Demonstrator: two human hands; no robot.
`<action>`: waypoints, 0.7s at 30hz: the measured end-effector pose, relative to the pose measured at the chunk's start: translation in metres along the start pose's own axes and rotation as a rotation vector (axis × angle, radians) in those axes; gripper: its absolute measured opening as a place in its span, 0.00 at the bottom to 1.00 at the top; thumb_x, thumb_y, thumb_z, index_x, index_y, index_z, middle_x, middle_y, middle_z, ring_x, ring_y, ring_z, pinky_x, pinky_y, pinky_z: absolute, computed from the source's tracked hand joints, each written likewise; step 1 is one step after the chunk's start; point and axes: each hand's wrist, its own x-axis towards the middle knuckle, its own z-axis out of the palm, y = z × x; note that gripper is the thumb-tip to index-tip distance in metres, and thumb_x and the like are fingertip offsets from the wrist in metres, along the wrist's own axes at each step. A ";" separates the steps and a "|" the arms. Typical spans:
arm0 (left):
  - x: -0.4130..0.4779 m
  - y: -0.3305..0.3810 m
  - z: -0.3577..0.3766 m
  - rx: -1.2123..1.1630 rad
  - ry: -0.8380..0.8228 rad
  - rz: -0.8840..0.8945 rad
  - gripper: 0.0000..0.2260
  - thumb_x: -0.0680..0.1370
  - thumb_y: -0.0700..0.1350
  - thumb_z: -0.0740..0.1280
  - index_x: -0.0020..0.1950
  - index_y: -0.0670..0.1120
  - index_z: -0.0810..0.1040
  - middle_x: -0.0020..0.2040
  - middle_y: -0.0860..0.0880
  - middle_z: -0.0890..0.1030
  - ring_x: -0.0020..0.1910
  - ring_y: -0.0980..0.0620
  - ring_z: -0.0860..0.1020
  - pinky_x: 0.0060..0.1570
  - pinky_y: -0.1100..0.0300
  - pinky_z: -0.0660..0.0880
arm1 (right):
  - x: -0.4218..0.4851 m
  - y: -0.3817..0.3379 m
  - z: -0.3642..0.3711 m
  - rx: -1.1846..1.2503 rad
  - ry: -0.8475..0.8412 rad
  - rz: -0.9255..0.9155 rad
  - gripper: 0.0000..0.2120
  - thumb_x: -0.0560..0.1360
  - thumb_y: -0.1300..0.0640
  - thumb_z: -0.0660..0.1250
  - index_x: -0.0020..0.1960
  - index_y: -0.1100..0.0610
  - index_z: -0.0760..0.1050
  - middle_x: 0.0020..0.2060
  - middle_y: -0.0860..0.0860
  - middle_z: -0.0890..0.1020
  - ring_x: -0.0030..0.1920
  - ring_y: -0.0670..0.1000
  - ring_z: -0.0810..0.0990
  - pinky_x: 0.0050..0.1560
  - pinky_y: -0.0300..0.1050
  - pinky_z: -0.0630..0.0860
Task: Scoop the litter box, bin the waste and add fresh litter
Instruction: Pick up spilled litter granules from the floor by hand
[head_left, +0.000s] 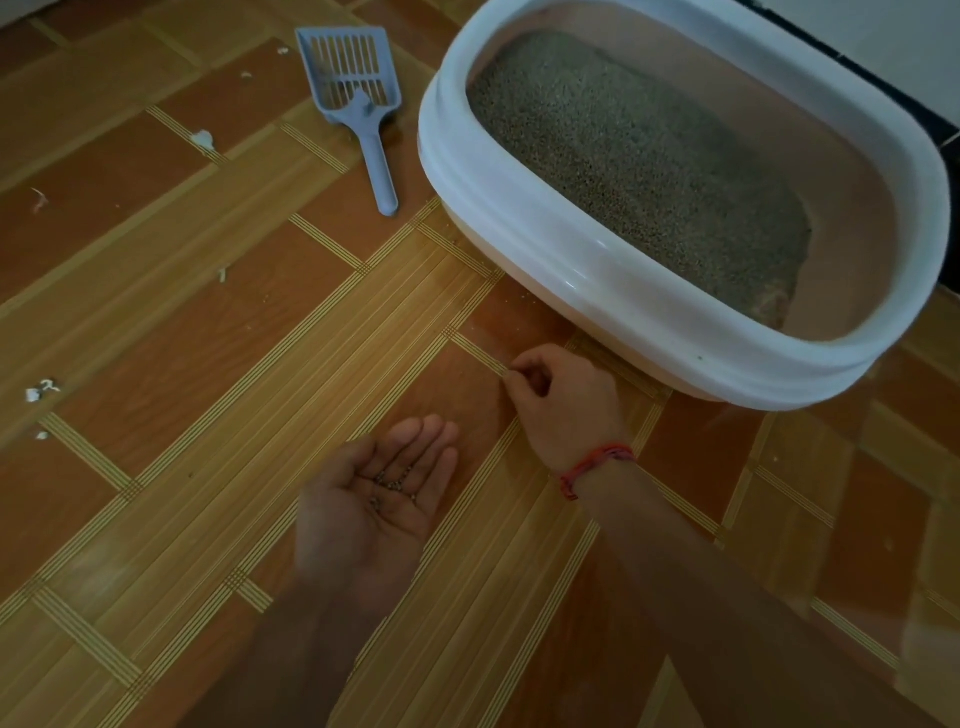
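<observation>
Wood-look floor (208, 312) by the litter box (519, 234), with the scoop (358, 104) lying just to its left. The left hand (374, 499) is flat, palm up, cupping a few grains (395, 480). The right hand (561, 400) pinches at the floor, apparently on another. Tip: keep that palm level and close by so nothing rolls off.

Bare floor (218, 322) left of litter box (597, 270)
</observation>
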 end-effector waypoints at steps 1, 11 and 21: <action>0.001 0.000 0.000 0.001 0.001 0.003 0.24 0.84 0.43 0.56 0.38 0.35 0.85 0.50 0.36 0.85 0.52 0.40 0.85 0.50 0.47 0.82 | 0.000 -0.001 0.001 -0.017 0.000 -0.003 0.02 0.77 0.51 0.67 0.46 0.46 0.78 0.36 0.40 0.78 0.39 0.40 0.76 0.39 0.33 0.72; -0.002 0.000 -0.003 -0.023 0.004 0.008 0.24 0.84 0.43 0.56 0.39 0.35 0.85 0.52 0.36 0.85 0.52 0.40 0.85 0.51 0.46 0.81 | 0.000 -0.006 0.001 -0.094 -0.051 -0.013 0.05 0.79 0.51 0.63 0.47 0.48 0.76 0.41 0.45 0.78 0.41 0.45 0.76 0.37 0.38 0.71; -0.003 0.001 -0.005 -0.020 -0.023 -0.010 0.21 0.83 0.45 0.55 0.43 0.37 0.83 0.42 0.40 0.85 0.42 0.45 0.86 0.39 0.54 0.83 | -0.076 -0.066 0.001 0.191 -0.212 -0.211 0.02 0.79 0.51 0.63 0.47 0.46 0.73 0.45 0.42 0.78 0.44 0.43 0.77 0.44 0.42 0.77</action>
